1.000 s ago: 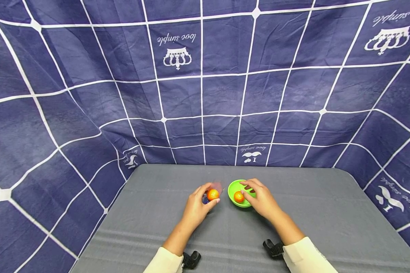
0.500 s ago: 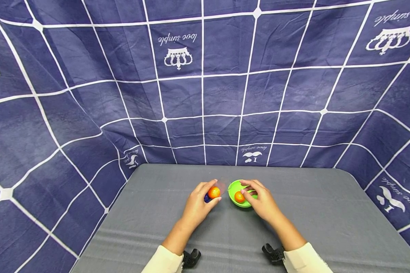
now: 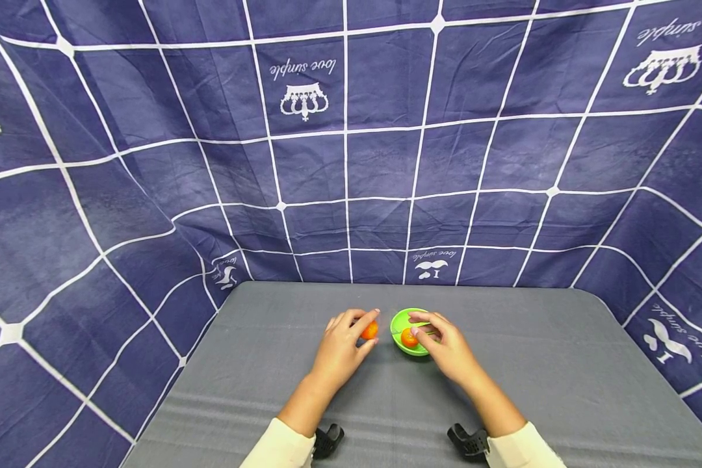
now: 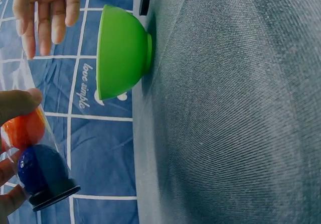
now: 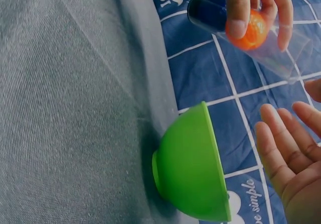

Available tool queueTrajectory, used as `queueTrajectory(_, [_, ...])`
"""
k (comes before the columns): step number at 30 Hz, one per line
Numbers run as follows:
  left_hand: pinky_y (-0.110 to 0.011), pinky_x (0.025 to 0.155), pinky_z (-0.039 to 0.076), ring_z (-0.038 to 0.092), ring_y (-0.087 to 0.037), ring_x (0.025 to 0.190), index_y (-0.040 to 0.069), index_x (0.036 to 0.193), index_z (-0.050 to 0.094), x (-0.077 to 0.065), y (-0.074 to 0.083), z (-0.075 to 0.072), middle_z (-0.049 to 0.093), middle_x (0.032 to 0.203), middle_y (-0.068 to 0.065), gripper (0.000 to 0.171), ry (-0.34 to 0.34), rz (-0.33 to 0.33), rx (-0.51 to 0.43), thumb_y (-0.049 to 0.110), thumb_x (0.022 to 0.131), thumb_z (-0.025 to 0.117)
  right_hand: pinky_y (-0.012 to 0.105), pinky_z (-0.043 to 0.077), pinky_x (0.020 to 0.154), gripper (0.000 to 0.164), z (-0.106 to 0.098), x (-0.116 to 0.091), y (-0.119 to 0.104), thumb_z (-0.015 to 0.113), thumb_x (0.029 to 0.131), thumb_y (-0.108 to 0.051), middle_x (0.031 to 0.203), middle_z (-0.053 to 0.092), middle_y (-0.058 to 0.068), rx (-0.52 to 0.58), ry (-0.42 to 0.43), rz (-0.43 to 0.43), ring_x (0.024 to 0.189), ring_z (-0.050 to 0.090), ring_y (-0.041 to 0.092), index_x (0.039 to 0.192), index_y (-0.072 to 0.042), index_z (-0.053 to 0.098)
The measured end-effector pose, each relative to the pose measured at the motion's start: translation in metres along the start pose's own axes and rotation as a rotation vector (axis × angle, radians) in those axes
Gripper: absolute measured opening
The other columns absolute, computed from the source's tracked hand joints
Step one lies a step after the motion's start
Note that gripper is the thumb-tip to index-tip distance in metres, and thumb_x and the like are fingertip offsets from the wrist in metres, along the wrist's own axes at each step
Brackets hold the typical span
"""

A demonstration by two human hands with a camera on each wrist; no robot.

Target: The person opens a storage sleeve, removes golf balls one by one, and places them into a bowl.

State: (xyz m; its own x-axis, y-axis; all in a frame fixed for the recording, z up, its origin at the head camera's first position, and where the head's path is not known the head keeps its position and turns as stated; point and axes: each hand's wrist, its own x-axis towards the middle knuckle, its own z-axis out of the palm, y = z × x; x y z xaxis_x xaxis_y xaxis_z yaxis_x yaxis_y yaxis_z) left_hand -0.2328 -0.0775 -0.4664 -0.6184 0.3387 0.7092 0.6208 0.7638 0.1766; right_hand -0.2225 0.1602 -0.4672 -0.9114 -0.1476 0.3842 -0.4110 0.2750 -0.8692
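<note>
My left hand (image 3: 340,344) grips a clear plastic cup with a dark blue base (image 5: 207,11). Through its wall an orange fruit (image 5: 250,31) shows, partly behind the fingers. The cup lies tilted, its clear end towards the bowl side and slightly down in the right wrist view. A green bowl (image 4: 120,53) stands upright on the table, to the right of that hand. Over the bowl's right side hovers my right hand (image 3: 449,348), holding nothing, its fingers loosely extended. Another small orange fruit (image 3: 409,337) shows at the bowl, next to the right thumb tip.
The grey cloth-covered table (image 3: 257,364) extends around both hands. Behind it hangs a blue curtain (image 3: 380,162) with white grid lines. Black wrist mounts (image 3: 329,441) sit by both cream sleeves.
My left hand has shifted slightly right and turned over, so its fingers hide more of the orange fruit and the cup. The right hand and bowl stay nearly where they were.
</note>
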Motion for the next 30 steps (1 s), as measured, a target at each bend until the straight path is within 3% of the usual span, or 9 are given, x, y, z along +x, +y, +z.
queueTrajectory(5, [-0.040,0.089,0.050,0.065,-0.020,0.099,0.024,0.126,0.070,0.002,0.000,-0.001,0.066,0.108,0.001,0.059,-0.002,0.053,0.032,0.020,0.072,0.092,0.017,0.055,0.083,0.032,0.001,-0.002,-0.001,0.065,0.097,-0.007,0.122,0.067,0.023,0.079,-0.015,0.016,0.099,0.071,0.016,0.127,0.005,0.064])
queueTrajectory(14, [-0.043,0.094,0.048,0.064,-0.023,0.103,0.025,0.123,0.072,0.003,0.000,-0.003,0.066,0.106,-0.002,0.055,0.019,0.155,0.130,0.017,0.072,0.090,0.019,0.057,0.085,0.041,0.006,-0.006,0.001,0.063,0.098,-0.008,0.132,0.061,0.031,0.177,-0.113,0.078,0.099,0.070,0.006,0.136,0.007,0.056])
queueTrajectory(30, [-0.047,0.098,0.046,0.062,-0.023,0.104,0.030,0.121,0.071,0.004,0.005,-0.006,0.065,0.107,-0.001,0.050,0.001,0.193,0.220,0.012,0.077,0.083,0.022,0.058,0.088,0.049,0.012,-0.009,0.006,0.066,0.096,-0.004,0.135,0.055,0.036,0.315,-0.146,0.088,0.101,0.069,0.001,0.138,0.014,0.049])
